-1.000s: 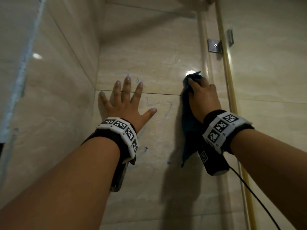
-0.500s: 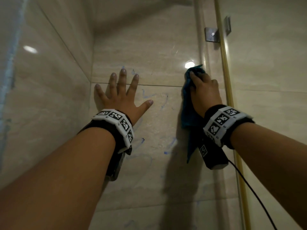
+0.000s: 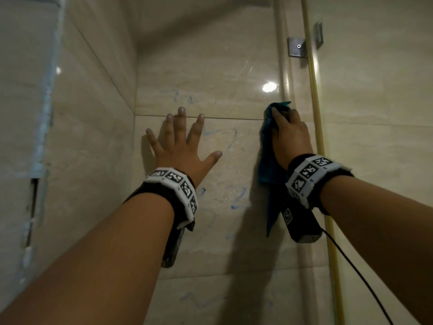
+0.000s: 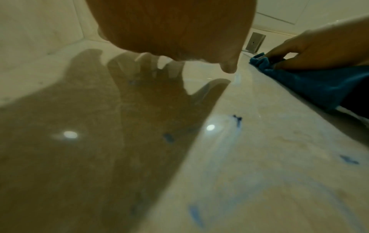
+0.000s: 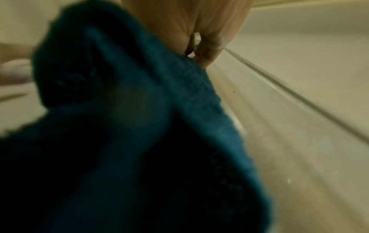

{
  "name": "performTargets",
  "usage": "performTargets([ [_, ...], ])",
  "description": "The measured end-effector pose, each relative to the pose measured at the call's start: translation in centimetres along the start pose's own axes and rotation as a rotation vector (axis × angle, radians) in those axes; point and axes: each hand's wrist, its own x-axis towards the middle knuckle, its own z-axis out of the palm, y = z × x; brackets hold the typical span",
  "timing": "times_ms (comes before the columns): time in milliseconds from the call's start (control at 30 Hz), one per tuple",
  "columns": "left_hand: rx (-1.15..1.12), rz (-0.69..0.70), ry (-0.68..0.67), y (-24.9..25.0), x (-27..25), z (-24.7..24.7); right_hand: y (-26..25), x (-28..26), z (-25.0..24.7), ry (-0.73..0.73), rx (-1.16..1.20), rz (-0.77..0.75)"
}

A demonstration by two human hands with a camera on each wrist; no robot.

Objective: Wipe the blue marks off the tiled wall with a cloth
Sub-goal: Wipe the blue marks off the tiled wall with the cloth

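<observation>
My left hand (image 3: 185, 148) lies flat, fingers spread, on the tiled wall (image 3: 210, 78). My right hand (image 3: 289, 134) grips the cloth (image 3: 267, 165) against it, blue marks (image 3: 236, 200) between them

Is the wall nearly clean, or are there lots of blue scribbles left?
Lots left. The right hand holds the blue cloth against the tiled wall by its right edge, where no marks show. The left hand rests flat. Blue marks remain between the hands, above the fingers and lower down.
</observation>
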Motion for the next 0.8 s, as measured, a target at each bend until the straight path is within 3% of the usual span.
performTargets([
  [167,0.028,-0.007,-0.021,-0.9,-1.6,1.2,-0.6,-0.7,0.6,0.005,0.024,0.026],
  [367,0.055,0.002,-0.016,-1.2,-1.8,1.7,-0.7,-3.1,2.0,0.023,0.018,-0.162],
  [567,0.065,0.0,-0.026,-1.2,-1.8,1.6,-1.1,-1.9,1.9,0.096,0.107,-0.076],
  [800,0.065,0.003,-0.005,-1.1,-1.8,1.8,-3.2,-2.6,1.8,-0.044,-0.082,-0.115],
])
